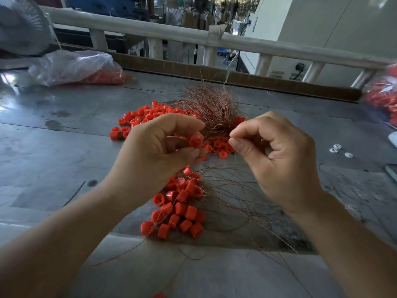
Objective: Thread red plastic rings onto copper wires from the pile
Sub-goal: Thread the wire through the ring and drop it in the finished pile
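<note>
The grey tabletop (64,160) carries everything within reach. A clear plastic bag (73,67) of spare rings lies at its far left corner, probably as reserve stock. Near the middle a tangle of copper wires (212,104) stands bristling upward, its strands fanning toward the far edge. The loose pile of red rings (146,115) lies against its left side, so both supplies sit just beyond the hands. Toward the near edge lies a cluster of threaded rings (180,209), their wires trailing off to the right, apparently finished work drawn clear of the pile. Above these, the left hand (159,147) has its grip closed on one red ring (196,141), pinched between thumb and fingertips. The ring's short axis and open face are turned toward the right hand (279,160), presenting the hole. That hand's grip pinches a fine wire end (230,139) between thumb and forefinger, seemingly aimed leftward at the ring, though the strand is too thin to trace.
</note>
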Demonstrator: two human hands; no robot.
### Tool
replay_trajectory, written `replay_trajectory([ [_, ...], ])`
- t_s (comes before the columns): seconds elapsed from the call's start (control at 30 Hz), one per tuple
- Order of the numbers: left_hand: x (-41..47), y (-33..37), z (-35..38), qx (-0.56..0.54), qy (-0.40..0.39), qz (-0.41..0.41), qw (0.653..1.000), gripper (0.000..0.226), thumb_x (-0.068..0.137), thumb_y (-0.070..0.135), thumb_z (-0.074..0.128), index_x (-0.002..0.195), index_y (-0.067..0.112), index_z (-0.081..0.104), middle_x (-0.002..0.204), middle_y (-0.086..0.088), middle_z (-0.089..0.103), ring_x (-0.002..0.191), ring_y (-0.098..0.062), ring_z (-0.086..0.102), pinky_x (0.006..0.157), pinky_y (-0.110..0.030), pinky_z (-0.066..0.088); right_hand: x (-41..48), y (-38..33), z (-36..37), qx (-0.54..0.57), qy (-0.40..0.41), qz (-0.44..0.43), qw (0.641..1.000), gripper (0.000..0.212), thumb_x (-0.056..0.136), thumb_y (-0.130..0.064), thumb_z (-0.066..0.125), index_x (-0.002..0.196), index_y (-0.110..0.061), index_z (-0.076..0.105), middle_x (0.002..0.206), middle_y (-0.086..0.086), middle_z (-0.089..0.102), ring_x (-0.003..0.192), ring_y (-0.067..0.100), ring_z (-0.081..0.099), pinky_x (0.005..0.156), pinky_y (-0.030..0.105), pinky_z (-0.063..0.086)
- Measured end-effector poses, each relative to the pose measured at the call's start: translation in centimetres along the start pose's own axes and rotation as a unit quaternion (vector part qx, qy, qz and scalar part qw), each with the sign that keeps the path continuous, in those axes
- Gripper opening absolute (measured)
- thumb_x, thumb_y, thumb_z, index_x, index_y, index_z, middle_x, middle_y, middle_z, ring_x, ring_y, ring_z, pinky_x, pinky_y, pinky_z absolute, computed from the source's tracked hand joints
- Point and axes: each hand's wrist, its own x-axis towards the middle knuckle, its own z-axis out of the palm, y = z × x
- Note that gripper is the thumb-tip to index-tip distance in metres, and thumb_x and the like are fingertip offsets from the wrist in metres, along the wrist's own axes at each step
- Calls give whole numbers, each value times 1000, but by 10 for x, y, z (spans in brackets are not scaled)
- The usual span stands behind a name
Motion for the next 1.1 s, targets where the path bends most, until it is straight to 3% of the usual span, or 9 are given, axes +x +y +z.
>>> replay_trajectory([
  [0.1,0,1,2,-12,7,-4,1000,27,67,6,66,86,25,64,77,10,71,70,-9,70,64,-16,53,-2,-3,2,-3,-15,-9,1000,1,78,-5,66,78,-4,66,74,-1,56,70,6,51,64,10,42],
  [0.23,-2,5,3,-1,8,-6,1000,29,60,22,65,88,29,66,78,9,73,68,-10,70,66,-18,55,-3,-5,4,-1,-26,-11,1000,0,77,-4,66,78,-4,66,74,-4,53,70,4,49,65,7,40],
  [0.63,-3,9,2,-76,-43,-13,996,35,61,8,64,94,18,66,82,9,72,70,-3,67,64,-13,51,-3,-8,6,-17,-44,7,999,2,77,-5,66,78,-4,66,75,-5,53,70,3,47,63,5,39],
  [0.83,-3,9,2,-82,-45,-18,995,23,70,5,62,92,12,64,93,-6,71,73,-8,69,66,-17,54,-4,-10,6,-20,-54,18,998,2,77,-6,65,76,-6,65,73,-9,50,65,-6,43,61,4,36],
  [1.1,-3,7,3,-92,-45,-26,994,35,67,6,58,100,16,63,86,5,73,78,-11,71,69,-17,54,-4,-13,5,-13,-55,31,998,3,77,-8,65,74,-8,64,69,-10,48,61,-5,43,58,5,36],
])
